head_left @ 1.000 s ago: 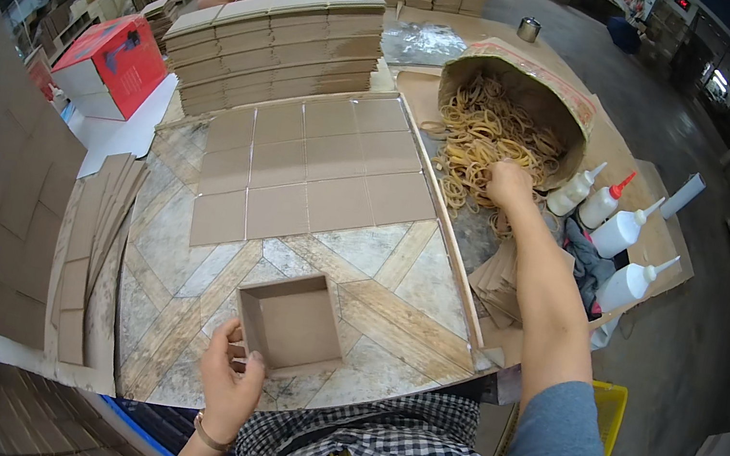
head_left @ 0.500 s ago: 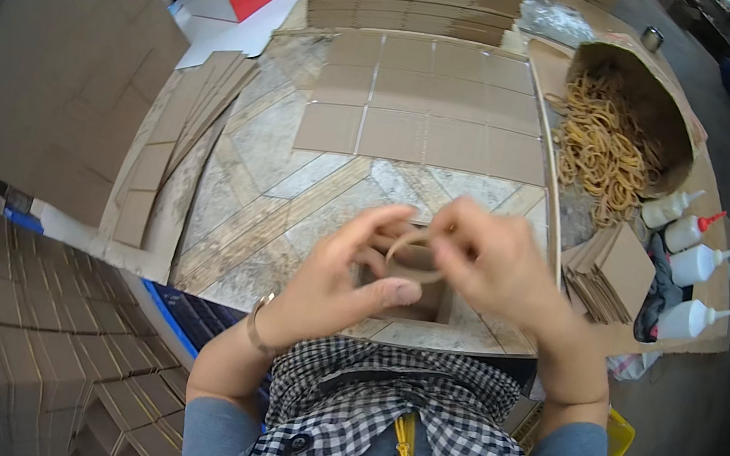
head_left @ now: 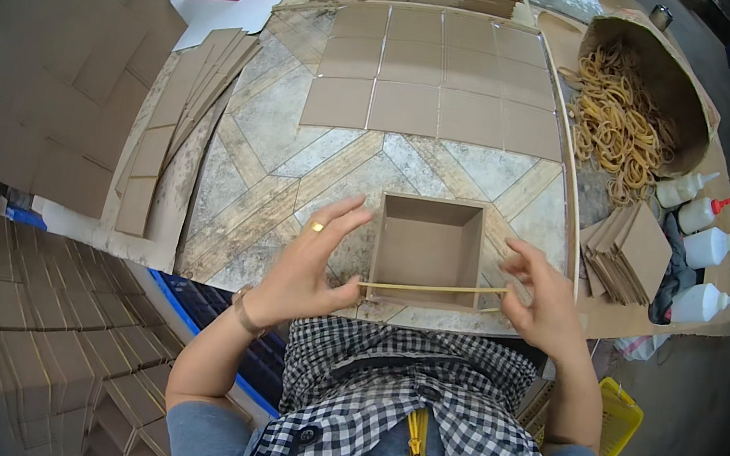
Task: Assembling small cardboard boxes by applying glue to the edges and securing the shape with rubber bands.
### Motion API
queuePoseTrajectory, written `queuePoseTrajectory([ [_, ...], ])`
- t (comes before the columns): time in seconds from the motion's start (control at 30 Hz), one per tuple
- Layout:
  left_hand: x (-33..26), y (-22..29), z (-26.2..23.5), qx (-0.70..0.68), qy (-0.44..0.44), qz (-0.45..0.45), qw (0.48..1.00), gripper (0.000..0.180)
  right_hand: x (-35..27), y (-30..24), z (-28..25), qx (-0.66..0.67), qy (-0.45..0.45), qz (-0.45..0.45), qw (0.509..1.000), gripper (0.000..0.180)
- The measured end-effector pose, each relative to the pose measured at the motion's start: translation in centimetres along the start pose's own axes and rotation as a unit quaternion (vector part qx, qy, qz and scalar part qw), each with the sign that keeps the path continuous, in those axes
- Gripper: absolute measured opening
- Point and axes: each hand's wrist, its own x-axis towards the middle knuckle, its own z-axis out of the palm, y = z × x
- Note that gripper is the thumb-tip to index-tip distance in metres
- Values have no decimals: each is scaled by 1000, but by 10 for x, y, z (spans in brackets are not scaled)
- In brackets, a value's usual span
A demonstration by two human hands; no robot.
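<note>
A rubber band (head_left: 432, 289) is grasped and stretched between the left hand (head_left: 310, 262) and right hand (head_left: 542, 303). The open cardboard box (head_left: 428, 244) is spanned at its 6 o'clock edge. A pile of rubber bands (head_left: 614, 116) is seen at 1 o'clock.

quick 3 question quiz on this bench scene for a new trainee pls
1. True or false: the rubber band is stretched between the left hand and the right hand.
2. What lies just beyond the band? A) open square cardboard box B) red box C) glue bottle
3. Which side of the table holds the pile of rubber bands?

Key: 1 true; 2 A; 3 the person's right.
</note>
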Motion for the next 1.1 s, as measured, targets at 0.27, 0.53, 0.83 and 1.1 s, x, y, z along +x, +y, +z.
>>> queuePoseTrajectory([
  [0.27,23,-36,26,-272,13,-15,962,78,43,30,34,130,66,-111,983,55],
  [0.53,67,-68,31,-386,47,-123,913,20,98,62,34,342,-30,55,938,30],
  [0.83,20,-49,21,-411,-95,-100,901,86,28,56,54,361,-62,-2,930,91],
  [1.1,-3,7,29,-274,31,-147,950,76,13,35,88,406,-59,-26,912,96],
])
